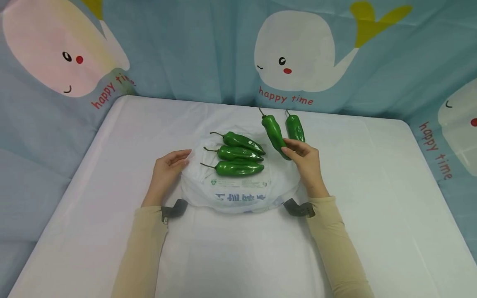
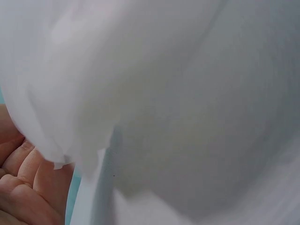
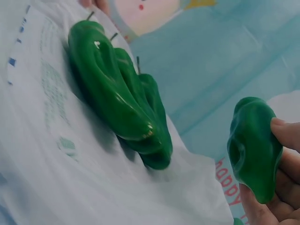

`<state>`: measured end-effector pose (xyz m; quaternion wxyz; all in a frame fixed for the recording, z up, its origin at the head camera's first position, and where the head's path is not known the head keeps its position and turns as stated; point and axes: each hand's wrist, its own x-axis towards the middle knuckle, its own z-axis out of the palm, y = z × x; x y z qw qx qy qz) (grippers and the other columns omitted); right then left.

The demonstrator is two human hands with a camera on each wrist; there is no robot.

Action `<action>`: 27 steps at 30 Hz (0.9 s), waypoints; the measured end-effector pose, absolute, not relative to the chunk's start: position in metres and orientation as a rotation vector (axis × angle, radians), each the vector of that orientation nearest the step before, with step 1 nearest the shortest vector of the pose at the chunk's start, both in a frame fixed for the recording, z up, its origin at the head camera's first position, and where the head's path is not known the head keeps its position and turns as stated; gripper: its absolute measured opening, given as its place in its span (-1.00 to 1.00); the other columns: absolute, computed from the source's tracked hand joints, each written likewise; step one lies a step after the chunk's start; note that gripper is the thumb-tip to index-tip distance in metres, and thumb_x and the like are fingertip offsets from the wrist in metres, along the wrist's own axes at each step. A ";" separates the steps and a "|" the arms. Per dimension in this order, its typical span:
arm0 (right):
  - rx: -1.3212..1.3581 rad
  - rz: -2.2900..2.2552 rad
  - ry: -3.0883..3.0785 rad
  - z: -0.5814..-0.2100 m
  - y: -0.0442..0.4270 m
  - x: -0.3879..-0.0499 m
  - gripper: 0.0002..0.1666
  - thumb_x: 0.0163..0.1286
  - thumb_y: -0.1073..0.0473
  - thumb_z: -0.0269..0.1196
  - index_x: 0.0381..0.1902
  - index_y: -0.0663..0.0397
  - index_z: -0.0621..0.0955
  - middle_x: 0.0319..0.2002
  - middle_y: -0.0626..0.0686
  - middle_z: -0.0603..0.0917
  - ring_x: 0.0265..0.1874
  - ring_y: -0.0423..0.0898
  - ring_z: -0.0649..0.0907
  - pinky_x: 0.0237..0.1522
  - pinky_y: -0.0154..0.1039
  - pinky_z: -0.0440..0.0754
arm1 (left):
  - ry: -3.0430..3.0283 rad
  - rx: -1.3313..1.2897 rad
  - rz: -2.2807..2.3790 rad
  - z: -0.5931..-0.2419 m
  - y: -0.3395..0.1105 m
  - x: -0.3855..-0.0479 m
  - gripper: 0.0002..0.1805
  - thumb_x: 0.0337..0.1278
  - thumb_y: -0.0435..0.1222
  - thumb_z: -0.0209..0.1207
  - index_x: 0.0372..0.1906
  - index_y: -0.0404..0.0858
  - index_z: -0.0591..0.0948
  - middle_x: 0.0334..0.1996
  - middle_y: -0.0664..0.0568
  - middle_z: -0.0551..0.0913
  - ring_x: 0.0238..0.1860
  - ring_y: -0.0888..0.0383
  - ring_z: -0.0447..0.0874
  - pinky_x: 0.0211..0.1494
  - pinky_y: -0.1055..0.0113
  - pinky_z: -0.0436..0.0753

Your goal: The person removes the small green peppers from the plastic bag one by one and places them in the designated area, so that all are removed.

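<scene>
- One green pepper is pinched near its tip by the right hand, over the far right part of the plastic bag.
- The bag's left edge is held by the left hand.
- Three peppers are laid side by side on the bag.
- A fifth pepper is set on the white table beyond the right hand.
</scene>
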<state>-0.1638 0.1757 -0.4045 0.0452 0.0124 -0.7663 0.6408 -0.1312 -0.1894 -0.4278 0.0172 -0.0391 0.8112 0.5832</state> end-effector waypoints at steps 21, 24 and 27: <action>-0.135 2.016 -2.072 -0.404 0.207 -0.185 -0.67 0.19 0.23 0.37 -0.08 0.25 0.67 -0.16 -0.01 0.69 -0.13 -0.13 0.64 -0.06 -0.37 0.55 | 2.515 -0.145 1.833 -0.433 -0.190 -0.133 -0.64 0.25 -0.36 0.15 0.14 -0.33 0.55 0.11 -0.14 0.56 0.03 0.21 0.59 0.04 0.56 0.49; -0.181 2.027 -2.042 -0.406 0.212 -0.187 -0.68 0.18 0.23 0.38 -0.10 0.23 0.68 -0.18 -0.01 0.69 -0.15 -0.13 0.63 -0.09 -0.39 0.54 | 2.517 -0.142 1.834 -0.432 -0.190 -0.133 -0.64 0.26 -0.36 0.14 0.14 -0.32 0.55 0.11 -0.13 0.56 0.04 0.20 0.58 0.04 0.56 0.50; -0.226 2.034 -2.023 -0.407 0.215 -0.188 -0.69 0.19 0.23 0.37 -0.10 0.23 0.68 -0.21 -0.03 0.69 -0.15 -0.14 0.63 -0.11 -0.40 0.54 | 2.518 -0.140 1.835 -0.432 -0.190 -0.132 -0.64 0.26 -0.36 0.14 0.14 -0.31 0.55 0.12 -0.12 0.56 0.05 0.18 0.58 0.04 0.56 0.50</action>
